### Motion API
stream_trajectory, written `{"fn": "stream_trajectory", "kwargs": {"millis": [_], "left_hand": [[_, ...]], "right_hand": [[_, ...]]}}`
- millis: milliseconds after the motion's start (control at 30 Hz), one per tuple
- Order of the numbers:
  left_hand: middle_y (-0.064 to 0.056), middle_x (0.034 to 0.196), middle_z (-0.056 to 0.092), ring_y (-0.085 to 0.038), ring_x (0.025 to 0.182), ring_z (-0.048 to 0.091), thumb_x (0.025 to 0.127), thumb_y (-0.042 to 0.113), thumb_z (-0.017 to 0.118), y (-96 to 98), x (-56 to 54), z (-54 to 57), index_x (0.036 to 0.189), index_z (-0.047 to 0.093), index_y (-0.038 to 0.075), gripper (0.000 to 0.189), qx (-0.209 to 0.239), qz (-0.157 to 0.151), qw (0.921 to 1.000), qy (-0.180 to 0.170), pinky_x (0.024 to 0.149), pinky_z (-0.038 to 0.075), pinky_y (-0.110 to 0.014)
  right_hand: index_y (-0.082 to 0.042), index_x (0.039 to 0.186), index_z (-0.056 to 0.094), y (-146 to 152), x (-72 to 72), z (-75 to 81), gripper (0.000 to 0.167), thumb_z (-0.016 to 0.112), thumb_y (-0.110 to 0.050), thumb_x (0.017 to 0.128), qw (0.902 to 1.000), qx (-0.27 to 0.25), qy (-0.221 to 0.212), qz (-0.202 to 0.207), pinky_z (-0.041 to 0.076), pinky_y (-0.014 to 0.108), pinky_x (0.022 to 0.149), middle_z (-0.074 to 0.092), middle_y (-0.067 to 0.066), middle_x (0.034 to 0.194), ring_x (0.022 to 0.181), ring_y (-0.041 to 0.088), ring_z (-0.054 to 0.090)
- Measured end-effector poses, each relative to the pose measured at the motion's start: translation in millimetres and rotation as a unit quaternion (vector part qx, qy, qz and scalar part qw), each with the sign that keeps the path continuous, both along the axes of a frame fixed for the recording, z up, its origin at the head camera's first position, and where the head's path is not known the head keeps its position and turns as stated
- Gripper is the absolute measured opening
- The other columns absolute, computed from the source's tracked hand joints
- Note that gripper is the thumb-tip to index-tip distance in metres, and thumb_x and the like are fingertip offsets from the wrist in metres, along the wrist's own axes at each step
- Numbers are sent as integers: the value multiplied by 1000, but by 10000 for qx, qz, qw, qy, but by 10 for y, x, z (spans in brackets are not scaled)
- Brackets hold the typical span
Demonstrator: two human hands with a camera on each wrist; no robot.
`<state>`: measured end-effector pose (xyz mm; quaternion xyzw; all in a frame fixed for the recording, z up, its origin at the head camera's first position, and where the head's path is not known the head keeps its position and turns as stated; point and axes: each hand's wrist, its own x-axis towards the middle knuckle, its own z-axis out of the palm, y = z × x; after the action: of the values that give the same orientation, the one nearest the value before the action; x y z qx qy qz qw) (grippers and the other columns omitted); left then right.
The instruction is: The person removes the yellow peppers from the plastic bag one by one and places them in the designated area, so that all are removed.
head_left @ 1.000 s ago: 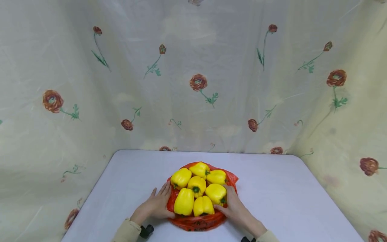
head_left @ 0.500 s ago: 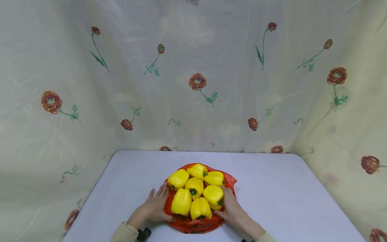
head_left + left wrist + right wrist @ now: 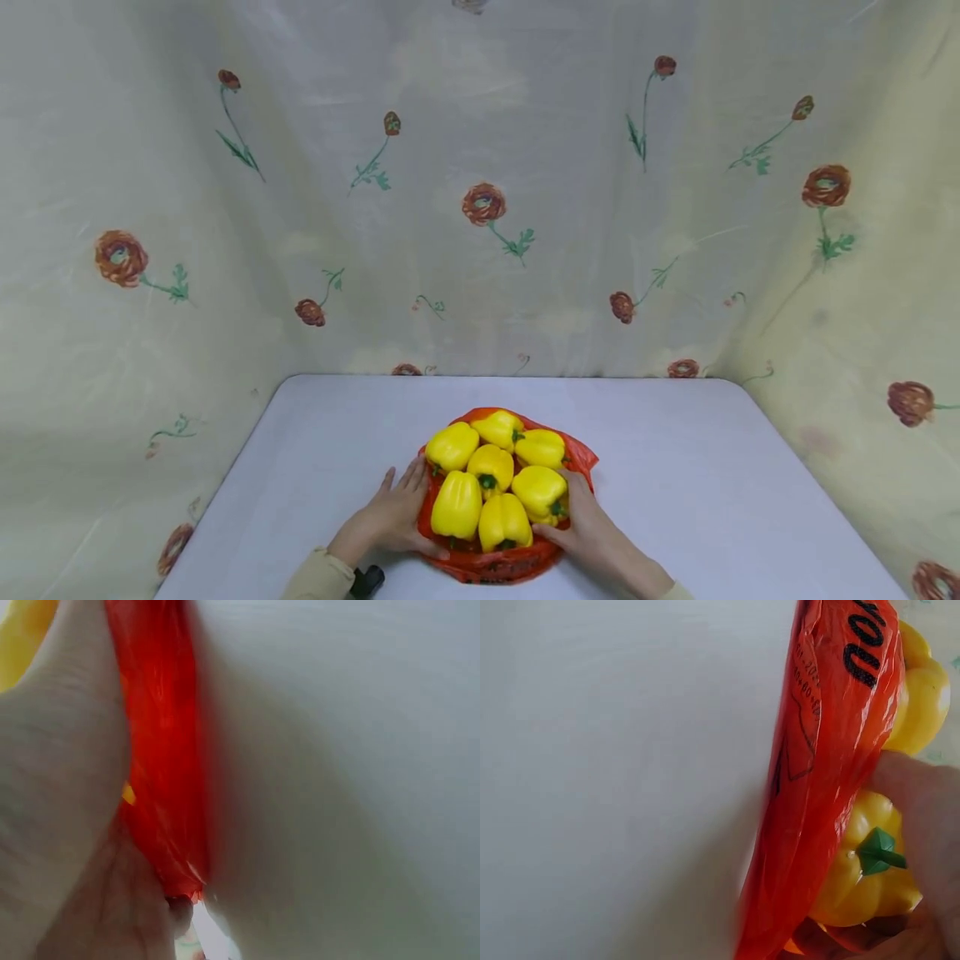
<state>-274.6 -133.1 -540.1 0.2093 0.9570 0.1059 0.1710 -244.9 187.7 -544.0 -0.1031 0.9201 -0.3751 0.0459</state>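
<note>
Several yellow bell peppers sit in a red plastic bag whose mouth is rolled down around them on the white table. My left hand lies along the bag's left side, fingers spread and straight, thumb at the front rim. On the right, my right hand curls around the rightmost bell pepper, thumb in front and fingers at its far side. The right wrist view shows this pepper's green stem between thumb and fingers, with the bag's printed side beside it.
The white table extends around the bag on all sides. A curtain printed with red flowers hangs behind the table and along both sides. A black wrist device shows at the left cuff.
The head view has shifted slightly. Both hands keep their places at the bag's sides, and the peppers lie in the same arrangement.
</note>
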Motion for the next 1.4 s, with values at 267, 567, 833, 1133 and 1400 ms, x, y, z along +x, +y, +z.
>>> {"fn": "stream_trajectory", "kwargs": {"millis": [267, 567, 833, 1133, 1400], "left_hand": [[-16, 163, 2, -32, 151, 5, 60, 86, 62, 301, -127, -53, 154, 16, 1, 134, -118, -162, 9998, 18, 118, 6, -61], [-15, 163, 2, -30, 151, 6, 64, 86, 59, 584, -231, -103, 154, 15, 2, 130, -184, -431, 9987, 211, 118, 9, -60], [-14, 163, 2, -29, 151, 6, 67, 82, 61, 709, -337, -88, 154, 13, 3, 128, -177, -387, 9989, 194, 119, 9, -59], [-17, 163, 5, -31, 150, 9, 65, 79, 66, 649, -434, -64, 154, 11, 0, 131, 157, -275, 9993, 195, 118, 10, -61], [-17, 163, 4, -31, 150, 9, 65, 77, 68, 495, -519, -72, 154, 10, 0, 132, 466, -100, 9988, 144, 118, 10, -60]], "right_hand": [[-6, 140, 33, 239, 62, 12, 92, 77, -54, 75, 9990, -64, -124, -432, 41, 54, 106, 43, 13, 136, 120, 25, 49], [-5, 140, 33, 538, 82, 4, 95, 77, -57, 73, 9971, -240, -278, -669, 39, 56, 106, 42, 15, 137, 123, 26, 47], [-3, 139, 36, 664, 39, 34, 90, 73, -57, 78, 9969, -245, -136, -733, 40, 56, 105, 43, 17, 135, 122, 28, 48], [-2, 137, 39, 612, -172, 21, 88, 75, -55, 76, 9974, -190, 45, -687, 42, 54, 105, 46, 15, 133, 120, 26, 50], [-5, 138, 39, 477, -323, -12, 87, 76, -54, 76, 9969, -392, 46, -675, 41, 53, 106, 47, 14, 133, 121, 26, 49]]}}
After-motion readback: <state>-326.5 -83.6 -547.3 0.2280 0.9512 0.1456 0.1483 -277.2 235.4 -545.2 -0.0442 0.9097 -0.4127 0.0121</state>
